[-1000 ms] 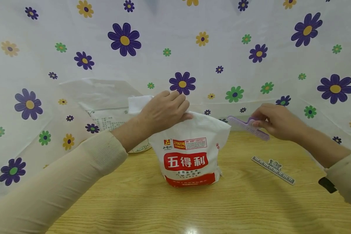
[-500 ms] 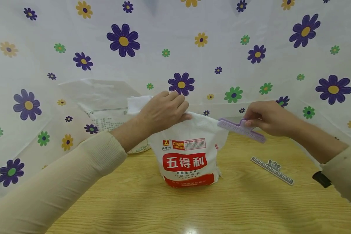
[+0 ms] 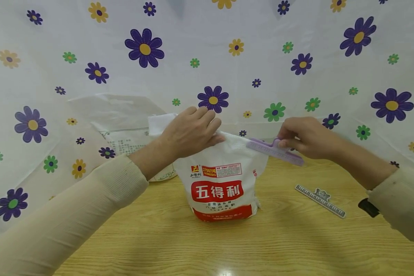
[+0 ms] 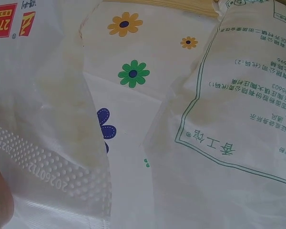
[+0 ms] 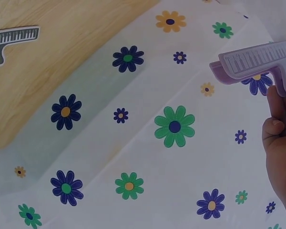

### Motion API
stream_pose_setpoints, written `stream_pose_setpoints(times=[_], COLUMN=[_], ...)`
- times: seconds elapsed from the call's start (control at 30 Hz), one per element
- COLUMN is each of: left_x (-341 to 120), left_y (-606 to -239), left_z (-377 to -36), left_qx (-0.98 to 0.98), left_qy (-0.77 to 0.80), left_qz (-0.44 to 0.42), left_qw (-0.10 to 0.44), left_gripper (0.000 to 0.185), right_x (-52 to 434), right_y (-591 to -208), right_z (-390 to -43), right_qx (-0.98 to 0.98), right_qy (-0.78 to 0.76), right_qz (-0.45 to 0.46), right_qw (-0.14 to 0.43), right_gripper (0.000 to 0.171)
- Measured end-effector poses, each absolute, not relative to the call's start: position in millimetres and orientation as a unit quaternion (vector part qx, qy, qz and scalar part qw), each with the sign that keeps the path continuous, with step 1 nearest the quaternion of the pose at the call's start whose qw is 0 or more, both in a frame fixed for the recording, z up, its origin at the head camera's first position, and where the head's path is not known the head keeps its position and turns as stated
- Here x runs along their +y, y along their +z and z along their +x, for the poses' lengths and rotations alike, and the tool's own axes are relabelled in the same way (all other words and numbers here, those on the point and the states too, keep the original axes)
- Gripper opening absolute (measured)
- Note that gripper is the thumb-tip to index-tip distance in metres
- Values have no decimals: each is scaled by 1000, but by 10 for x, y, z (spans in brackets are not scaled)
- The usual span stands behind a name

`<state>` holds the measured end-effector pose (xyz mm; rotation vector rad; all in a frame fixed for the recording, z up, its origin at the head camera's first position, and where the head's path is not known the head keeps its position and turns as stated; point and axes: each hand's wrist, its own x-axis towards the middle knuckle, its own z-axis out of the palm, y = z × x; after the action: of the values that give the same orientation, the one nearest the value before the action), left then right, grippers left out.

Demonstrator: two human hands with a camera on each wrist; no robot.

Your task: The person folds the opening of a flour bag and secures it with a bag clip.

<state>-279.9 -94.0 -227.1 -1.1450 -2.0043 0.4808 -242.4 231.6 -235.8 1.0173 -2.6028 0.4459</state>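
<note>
Your left hand (image 3: 189, 130) grips the gathered top of the flour bag (image 3: 222, 180) standing on the bench (image 3: 227, 245). Your right hand (image 3: 305, 138) pinches the purple clip (image 3: 274, 150) beside the bag's top; it is not yet clamped on.

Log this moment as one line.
left hand: holds bag top | right hand: pinches clip beside bag | spare clip: on table

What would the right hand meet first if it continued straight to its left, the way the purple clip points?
Most likely the folded top of the flour bag: the purple clip in the right hand already nearly reaches it, though depth is unclear.
</note>
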Motion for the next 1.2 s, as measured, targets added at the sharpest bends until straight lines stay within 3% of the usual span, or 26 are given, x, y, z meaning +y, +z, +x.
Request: stream_pose_setpoints(times=[0.7,0.97,1.2], left_x=[-950,-966,-967], left_y=[-2279,-2270,-2286], left_z=[-2806,-2806,-2791], left_qx=[-786,-778,-776], left_qy=[195,210,173], left_qz=[-447,-445,-462], left_qw=[380,391,394], left_gripper=[42,52,47], right_x=[1940,1723,1549], right_y=[-2215,-2127,-2077], right_z=[-2450,-2504,-2536], right_qx=[-912,-915,-905], right_qy=[147,135,177], right_qz=[348,345,359], right_qw=[157,158,142], right_gripper=[7,9,6])
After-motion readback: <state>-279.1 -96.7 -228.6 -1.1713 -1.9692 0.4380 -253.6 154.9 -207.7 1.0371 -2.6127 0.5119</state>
